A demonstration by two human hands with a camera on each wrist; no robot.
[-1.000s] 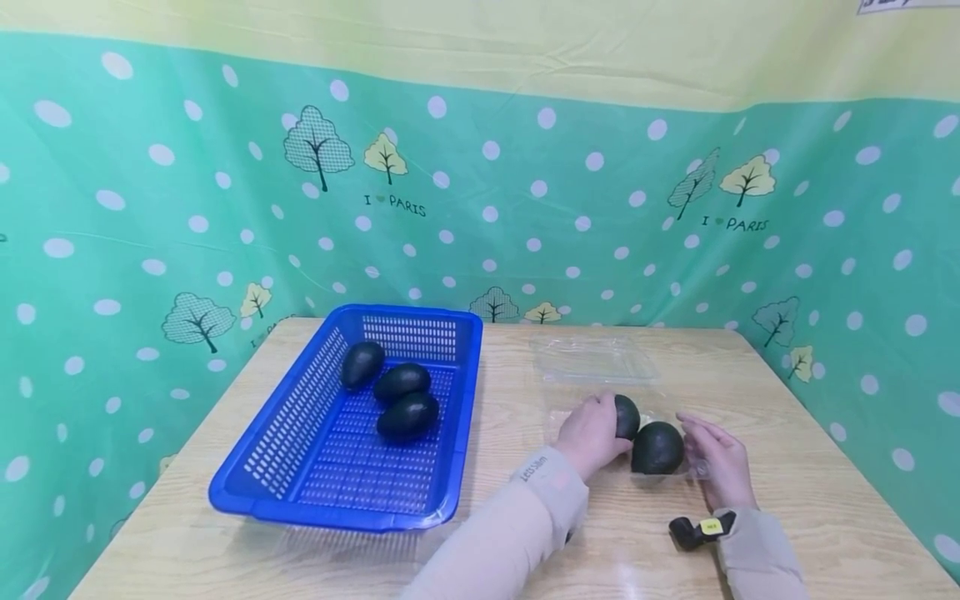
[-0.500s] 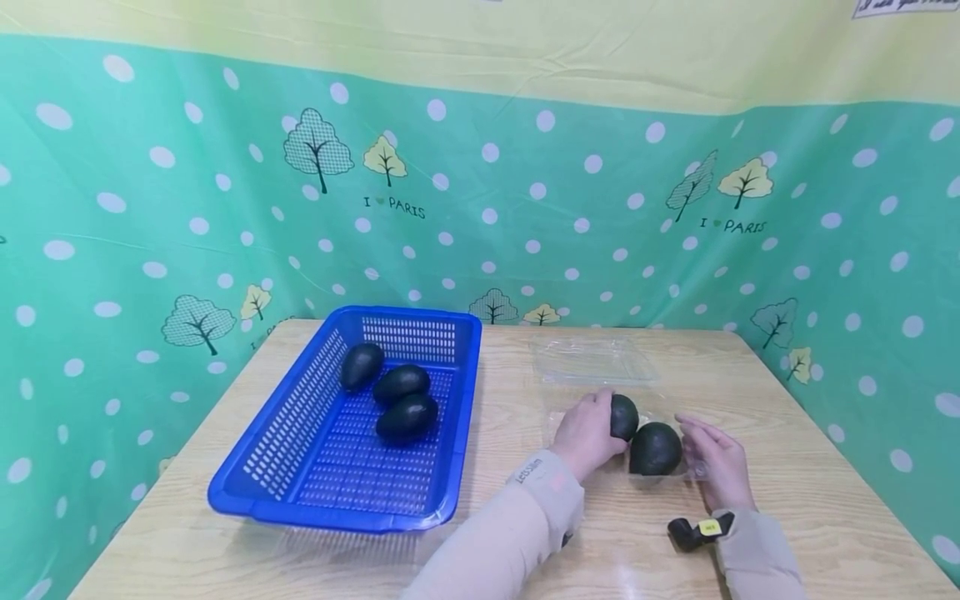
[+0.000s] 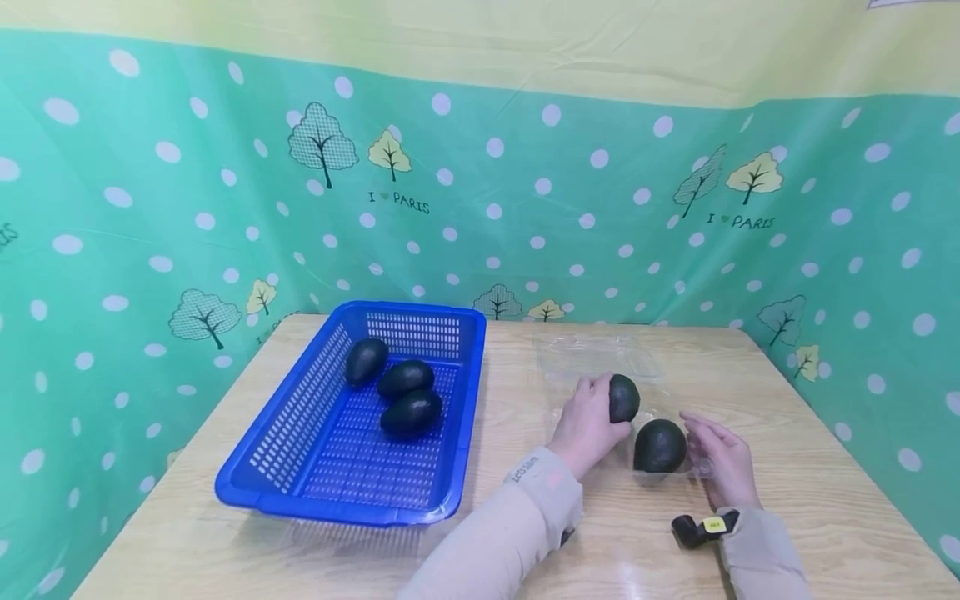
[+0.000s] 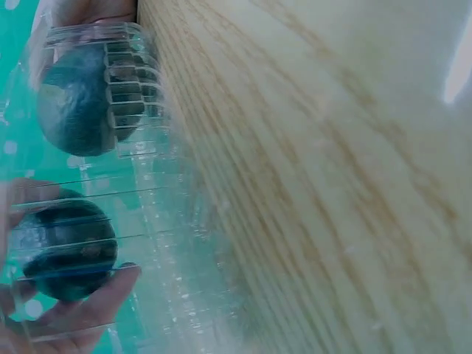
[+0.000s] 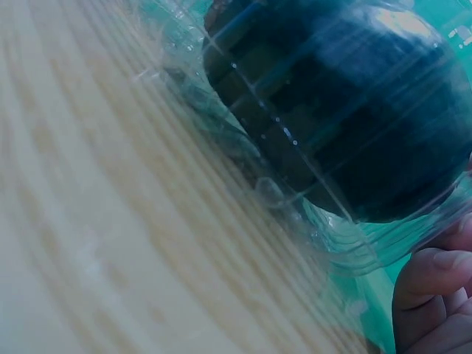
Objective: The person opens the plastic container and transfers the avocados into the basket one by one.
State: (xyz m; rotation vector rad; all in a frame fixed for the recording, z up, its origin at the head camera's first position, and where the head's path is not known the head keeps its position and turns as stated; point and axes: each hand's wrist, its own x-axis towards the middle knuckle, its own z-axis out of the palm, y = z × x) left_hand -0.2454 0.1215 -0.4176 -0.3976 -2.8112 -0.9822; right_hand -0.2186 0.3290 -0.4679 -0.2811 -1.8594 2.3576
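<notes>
My left hand [image 3: 588, 423] grips a dark green avocado [image 3: 624, 399] from its left side, just above a clear plastic clamshell box. In the left wrist view, its fingers curl around that avocado [image 4: 70, 251], seen through the clear plastic [image 4: 184, 221]. A second avocado [image 3: 660, 447] sits at the front right of the box, close to my right hand. My right hand [image 3: 723, 462] holds the box's right edge, and in the right wrist view its bent fingers [image 5: 435, 295] are at the clear rim [image 5: 354, 258] beside the avocado [image 5: 346, 110].
A blue perforated basket [image 3: 225, 492] stands on the left of the wooden table [image 3: 622, 542], with several avocados [image 3: 411, 412] inside. The transparent lid [image 3: 596, 358] lies toward the back. A black wrist device [image 3: 701, 529] is by the right sleeve. A green patterned curtain [image 3: 540, 150] encloses the table.
My left hand has raised its avocado slightly, up and away from the other one, opening a gap between them. The right hand has stayed at the box's edge.
</notes>
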